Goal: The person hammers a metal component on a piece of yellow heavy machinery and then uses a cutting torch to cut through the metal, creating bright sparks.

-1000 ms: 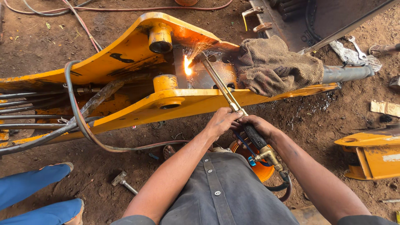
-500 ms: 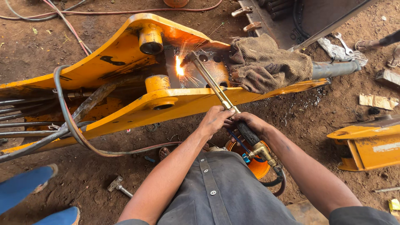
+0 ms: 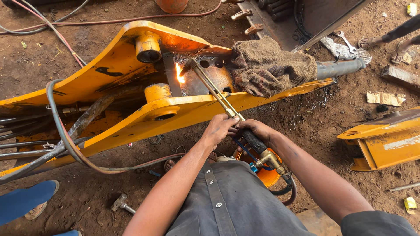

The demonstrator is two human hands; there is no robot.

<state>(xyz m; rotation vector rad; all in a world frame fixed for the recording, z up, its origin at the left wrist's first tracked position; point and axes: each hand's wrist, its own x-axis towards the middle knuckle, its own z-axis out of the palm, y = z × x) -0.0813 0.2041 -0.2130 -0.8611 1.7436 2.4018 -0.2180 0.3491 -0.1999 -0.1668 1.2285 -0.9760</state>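
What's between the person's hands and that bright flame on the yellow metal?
In the head view, only the cutting torch spans that stretch: its thin brass tubes run from the left hand and right hand, over the yellow arm's near plate, to the flame.

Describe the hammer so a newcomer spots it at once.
Start at the big yellow machine arm across the dirt. Below its lower edge, left of the person's left forearm, a small hammer lies on the ground. It is the only loose tool there, near a blue trouser leg.

Outdoor repair yard: dirt ground [image 3: 306, 126], yellow excavator arm [image 3: 109, 74].
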